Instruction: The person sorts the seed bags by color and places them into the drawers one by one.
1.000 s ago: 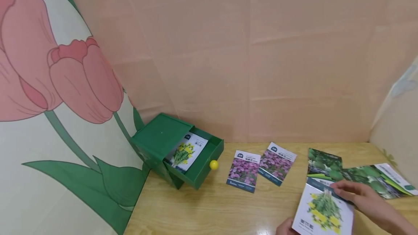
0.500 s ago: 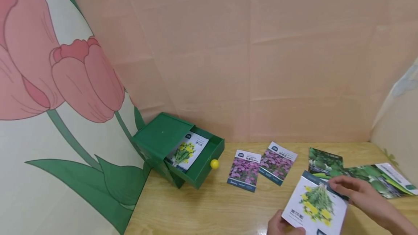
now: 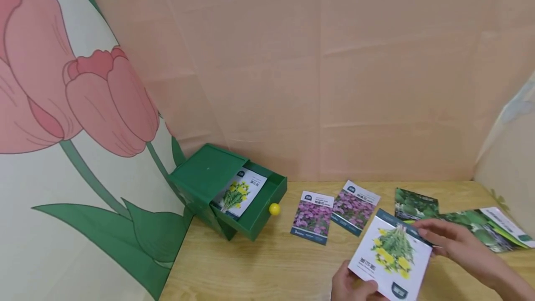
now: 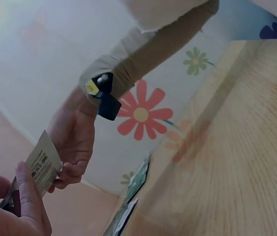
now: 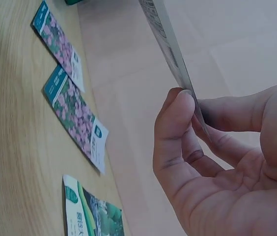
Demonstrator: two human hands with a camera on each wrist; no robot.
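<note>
Your L hand (image 3: 354, 285) & R hand (image 3: 461, 246) — both pinching flower pkt. (image 3: 392, 257), opp. ends, above table (image 3: 255, 271).

Held by the left grip (image 3: 350, 286) and right grip (image 3: 459, 245), a white packet (image 3: 390, 257) looks like smooth printed paper or film, satin-finished. Ahead and left of the grips, pink-flowered packets (image 3: 312, 218) share that sheen. Farther left, a green drawer box (image 3: 209, 171) looks like smooth plastic. Below the grips, the wood-grained tabletop (image 3: 267, 273) is glossy; far beyond, a peach sheet (image 3: 334, 82) is creased, matt.
</note>
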